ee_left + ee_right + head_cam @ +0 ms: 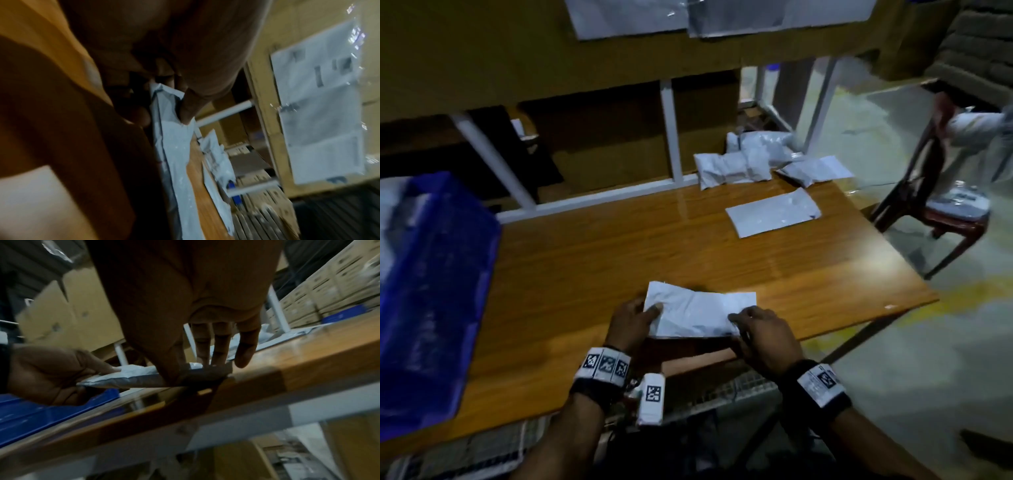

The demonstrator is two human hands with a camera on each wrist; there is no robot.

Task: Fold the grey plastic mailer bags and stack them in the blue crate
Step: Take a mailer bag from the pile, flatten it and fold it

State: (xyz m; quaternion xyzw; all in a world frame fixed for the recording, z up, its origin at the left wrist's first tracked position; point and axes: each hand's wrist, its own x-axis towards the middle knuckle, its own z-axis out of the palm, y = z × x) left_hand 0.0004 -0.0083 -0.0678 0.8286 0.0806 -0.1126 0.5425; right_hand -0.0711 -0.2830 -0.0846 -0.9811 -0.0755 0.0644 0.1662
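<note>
A folded grey mailer bag is held just above the near edge of the wooden table. My left hand pinches its left end, thumb on top, as the left wrist view shows on the mailer bag. My right hand grips the right end, thumb at the near edge and fingers over the top of the mailer bag. The blue crate stands at the table's left, with pale bags inside. One flat mailer lies at the far right, and several stuffed ones are heaped behind it.
A white metal shelf frame with cardboard boxes rises behind the table. A dark red chair stands to the right on the concrete floor, with another person's sleeve above it. Printed sheets hang at the top.
</note>
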